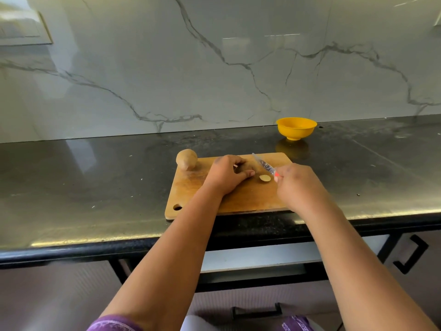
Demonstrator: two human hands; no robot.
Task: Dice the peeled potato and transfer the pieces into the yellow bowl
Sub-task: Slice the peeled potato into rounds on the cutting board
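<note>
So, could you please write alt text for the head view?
A left hand steadies a potato on a wooden cutting board while the right hand holds a small knife over a cut slice. A whole potato and empty yellow bowl sit behind.

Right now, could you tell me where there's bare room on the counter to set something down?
Bare counter lies left of the cutting board, and right of the yellow bowl. The board is crowded: left hand, right hand with knife, a slice, a whole potato.
</note>
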